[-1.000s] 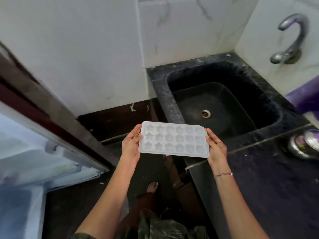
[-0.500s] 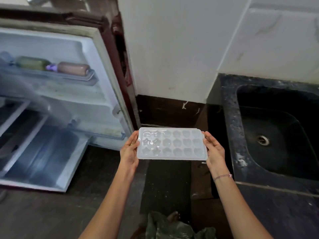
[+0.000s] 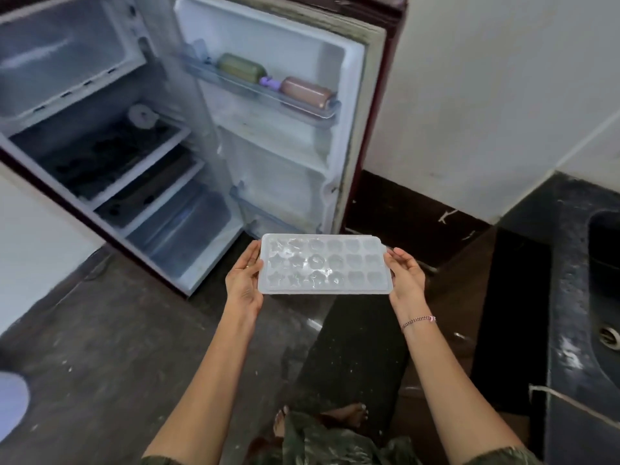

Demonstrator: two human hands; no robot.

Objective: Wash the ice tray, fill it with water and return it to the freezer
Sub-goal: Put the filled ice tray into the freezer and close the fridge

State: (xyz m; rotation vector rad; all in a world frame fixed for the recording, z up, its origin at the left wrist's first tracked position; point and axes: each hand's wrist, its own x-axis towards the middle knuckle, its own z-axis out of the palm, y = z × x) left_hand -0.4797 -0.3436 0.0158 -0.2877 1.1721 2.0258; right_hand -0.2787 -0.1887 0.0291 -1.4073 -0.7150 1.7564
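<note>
Tray: white plastic, star and round cells, water glinting in the left cells; we read no brand or writing on it. We hold it level, in the air above the floor, just before the open fridge.

Left hand: clasps the tray's left short edge, thumb on the rim, fingers under.

Right hand: clasps the right short edge the same way; a thin bracelet sits on that wrist.

Fridge door: swung wide, behind the tray. Its upper shelf carries a green bottle, a small purple item and a brown bottle, all lying on their sides; no labels legible to us.

Fridge interior: a pale compartment at top left, dark shelves beneath, a clear drawer at the bottom.

Black mat: under the tray and forearms, our bare foot on it.

Sink: dark stone, at the right edge, well apart from the tray.

Nothing stands between tray and fridge.
</note>
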